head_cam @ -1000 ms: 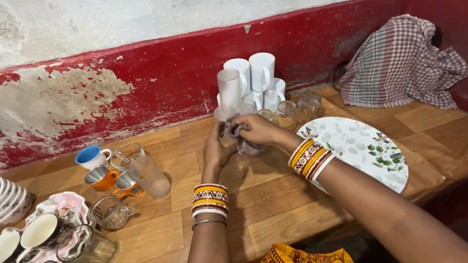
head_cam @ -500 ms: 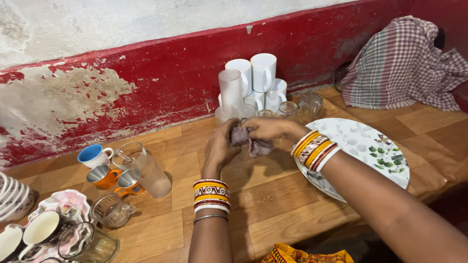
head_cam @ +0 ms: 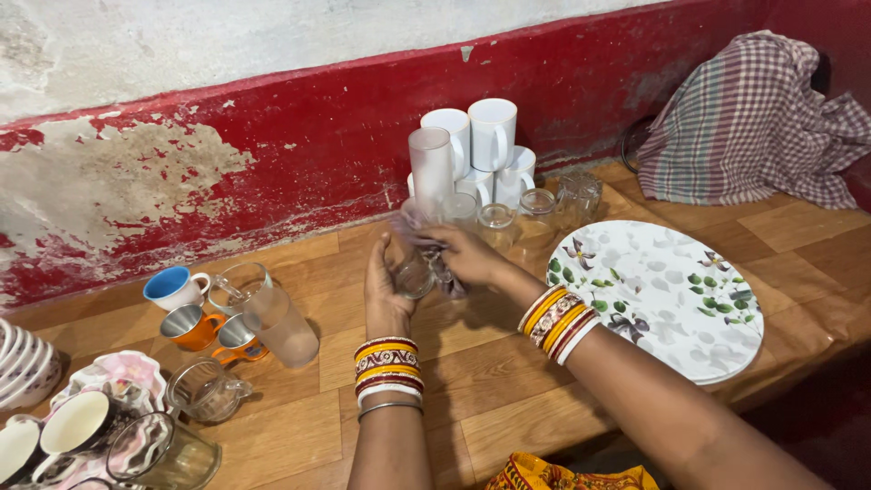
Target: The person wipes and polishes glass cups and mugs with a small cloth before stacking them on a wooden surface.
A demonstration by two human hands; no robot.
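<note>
My left hand [head_cam: 386, 289] grips a small clear glass [head_cam: 414, 276] above the wooden counter. My right hand [head_cam: 465, 255] holds a greyish-purple cloth [head_cam: 435, 263] pressed against the glass, with part of the cloth bunched over its rim. Both wrists wear stacks of yellow, red and white bangles. Just behind my hands stand white mugs [head_cam: 490, 136] stacked in a cluster, with a frosted tumbler [head_cam: 430, 165] and several small clear glasses [head_cam: 535, 207] in front of them.
A round white plate with leaf and flower print [head_cam: 667, 295] lies to the right. A checked cloth [head_cam: 744, 122] is heaped at the back right. On the left are blue and orange cups [head_cam: 177, 290], a frosted glass [head_cam: 281, 327], glass mugs [head_cam: 204, 392] and stacked bowls [head_cam: 23, 367].
The glass has become visible in my left hand, and my right hand has shifted left and lower with the cloth, uncovering more of the printed plate.
</note>
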